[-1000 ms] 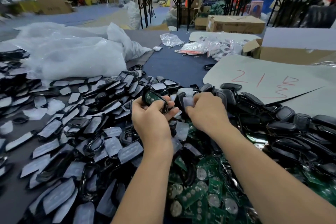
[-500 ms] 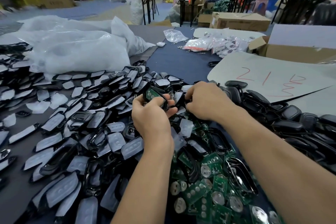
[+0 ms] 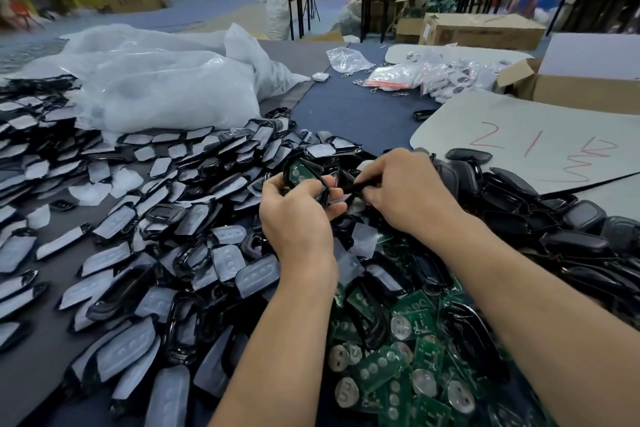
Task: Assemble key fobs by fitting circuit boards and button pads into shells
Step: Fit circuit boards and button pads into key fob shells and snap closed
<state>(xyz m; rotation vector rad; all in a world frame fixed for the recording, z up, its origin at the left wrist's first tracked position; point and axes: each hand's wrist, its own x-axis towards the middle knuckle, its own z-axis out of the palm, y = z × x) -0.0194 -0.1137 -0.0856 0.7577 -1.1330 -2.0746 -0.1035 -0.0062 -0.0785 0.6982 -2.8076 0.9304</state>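
L hand (image 3: 294,215) grips shell (image 3: 306,162) w/ board (image 3: 297,172), R hand (image 3: 408,198) pinches black part (image 3: 353,185), fingers curled.

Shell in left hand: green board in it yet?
Yes, a green board shows inside the shell held by the left hand, while the right hand pinches a black part beside it.

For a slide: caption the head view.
Left hand grips black shell holding green circuit board; right hand pinches black part.
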